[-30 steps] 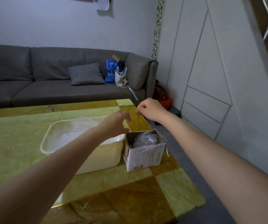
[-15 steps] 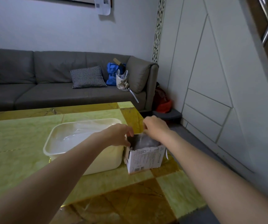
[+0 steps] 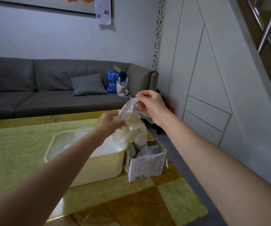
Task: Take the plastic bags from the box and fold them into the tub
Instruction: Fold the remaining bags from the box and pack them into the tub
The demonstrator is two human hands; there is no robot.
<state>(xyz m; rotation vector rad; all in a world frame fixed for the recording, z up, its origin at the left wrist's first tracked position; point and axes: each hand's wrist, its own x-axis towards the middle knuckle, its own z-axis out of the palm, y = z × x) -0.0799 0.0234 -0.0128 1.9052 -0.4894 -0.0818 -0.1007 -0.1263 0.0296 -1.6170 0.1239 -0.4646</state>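
Clear plastic is pinched by the right hand [image 3: 151, 104] at the bag's [image 3: 132, 126] top edge, while the left hand [image 3: 109, 125] grips its side. The bag hangs above the box [image 3: 146, 165], its tail at the opening, beside the tub [image 3: 97, 167] on the table [image 3: 177, 204].

A long grey sofa [image 3: 50, 88] with a black-and-white checked cushion [image 3: 88, 84] stands against the far pale wall [image 3: 50, 38], white panelled cabinets [image 3: 205, 79] line the right, behind the green-and-gold marble-patterned table [image 3: 17, 152].
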